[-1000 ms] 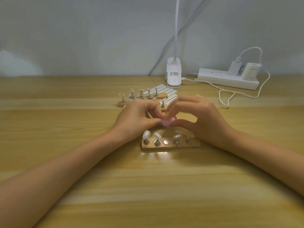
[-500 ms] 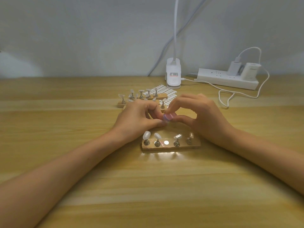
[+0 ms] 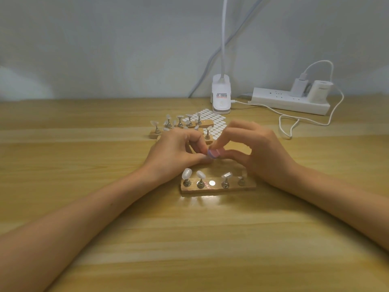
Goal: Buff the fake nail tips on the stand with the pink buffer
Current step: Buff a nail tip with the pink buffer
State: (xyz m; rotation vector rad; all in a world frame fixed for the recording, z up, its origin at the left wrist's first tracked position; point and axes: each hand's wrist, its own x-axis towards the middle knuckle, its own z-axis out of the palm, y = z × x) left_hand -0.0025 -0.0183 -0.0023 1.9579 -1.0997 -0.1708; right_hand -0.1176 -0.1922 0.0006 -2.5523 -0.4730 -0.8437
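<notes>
Left hand (image 3: pixel 174 150) fingers curled tight, thumb and index pinched against the pink buffer (image 3: pixel 214 153), can't tell what they grip; right hand (image 3: pixel 261 152) fingers pinch the buffer, just behind the stand (image 3: pixel 219 186) with white nail tips (image 3: pixel 187 172) on the worktop (image 3: pixel 84 165).

Items I log from my station:
- Wooden counter (image 3: pixel 84 165), pale plank grain.
- Just behind the fingers (image 3: pixel 231 131): a cluster of spare stands (image 3: pixel 180 122), clear tips on metal pegs.
- Beside that cluster, behind the fingers: a sheet of white oval stickers (image 3: pixel 216 121).
- Farther back: a white clip lamp (image 3: pixel 221 98), neck rising out of view.
- Back and right of the fingers: a white power strip (image 3: pixel 280 100) carrying a plug adapter (image 3: pixel 299 86) and a charger block (image 3: pixel 320 91).
- A white cable (image 3: pixel 288 125) looped on the counter.
- Grey wall (image 3: pixel 105 49) behind.
</notes>
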